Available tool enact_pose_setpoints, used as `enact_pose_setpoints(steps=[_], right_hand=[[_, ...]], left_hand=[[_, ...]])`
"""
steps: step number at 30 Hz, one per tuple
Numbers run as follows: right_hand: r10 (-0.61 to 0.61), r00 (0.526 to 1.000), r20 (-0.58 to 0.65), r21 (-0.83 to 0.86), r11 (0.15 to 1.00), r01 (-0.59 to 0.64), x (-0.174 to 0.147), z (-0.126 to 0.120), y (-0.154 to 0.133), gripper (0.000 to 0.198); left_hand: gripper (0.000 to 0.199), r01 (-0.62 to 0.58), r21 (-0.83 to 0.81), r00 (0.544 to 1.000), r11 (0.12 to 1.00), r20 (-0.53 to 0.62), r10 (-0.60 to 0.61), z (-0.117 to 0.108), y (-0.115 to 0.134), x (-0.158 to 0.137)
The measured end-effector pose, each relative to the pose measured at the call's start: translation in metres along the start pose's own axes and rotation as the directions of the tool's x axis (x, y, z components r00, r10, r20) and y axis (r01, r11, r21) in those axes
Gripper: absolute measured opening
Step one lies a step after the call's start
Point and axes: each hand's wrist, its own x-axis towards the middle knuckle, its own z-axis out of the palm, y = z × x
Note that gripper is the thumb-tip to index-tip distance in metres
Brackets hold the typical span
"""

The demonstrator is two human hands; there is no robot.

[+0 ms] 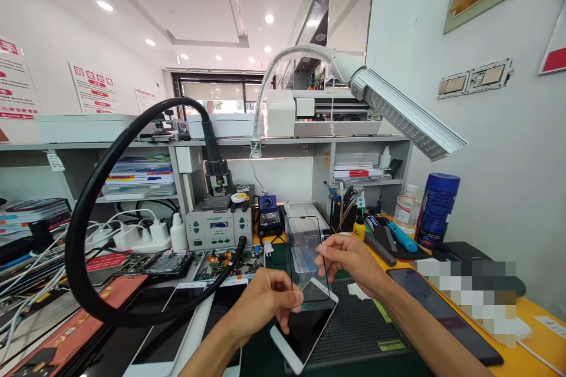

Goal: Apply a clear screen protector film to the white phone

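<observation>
- Head view: the left hand [270, 300] is pinching the lower left corner of a thin, clear, black-bordered rectangular panel [308, 256] between thumb and fingers.
- The right hand [347, 258] is gripping the panel's right edge with its fingertips; holding by the border is probably keeping the see-through middle unsmudged.
- The panel is tilting steeply over a white, black-screened smartphone [310, 330]; whether they are touching, I cannot tell.
- The smartphone is lying face up, aslant, on a dark grey perforated mat [362, 324], which is perhaps stopping it from sliding.
- A white, bar-shaped lamp [411, 113] on a silver gooseneck [283, 59] is hanging above, presumably placed for lighting the yellow worktop [543, 346].
</observation>
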Motion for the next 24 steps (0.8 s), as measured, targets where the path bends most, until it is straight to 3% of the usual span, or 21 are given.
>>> enact_pose_setpoints(steps=[4,8,16,20,22,24], right_hand=[[-0.03,0.999,0.035,-0.061,0.998,0.033,-0.002,-0.003,-0.001,0.038],[-0.068,0.996,-0.048,-0.031,0.997,0.067,0.0,-0.004,-0.001,0.047],[0.106,0.993,-0.045,-0.03,0.994,-0.108,0.002,-0.016,-0.005,0.046],[0.154,0.983,-0.101,0.027,0.988,-0.152,0.006,-0.021,-0.002,0.046],[0.192,0.972,-0.135,0.109,0.978,-0.178,0.007,-0.019,-0.001,0.049],[0.238,0.967,-0.094,0.167,0.961,-0.22,0.006,-0.012,0.001,0.052]], left_hand=[[0.031,0.044,0.033,0.998,0.998,0.038,-0.045,-0.001,0.001,-0.002],[0.025,0.107,0.069,0.984,0.992,0.134,-0.115,0.001,0.002,-0.004],[0.021,0.213,0.073,0.967,0.974,0.127,-0.221,0.0,0.009,-0.007],[0.024,0.177,0.022,0.977,0.984,0.118,-0.178,-0.002,0.007,-0.005],[0.027,0.117,-0.011,0.991,0.993,0.066,-0.116,-0.003,0.006,-0.003],[0.029,0.052,-0.046,0.998,0.998,-0.023,-0.053,-0.004,0.005,0.0]])
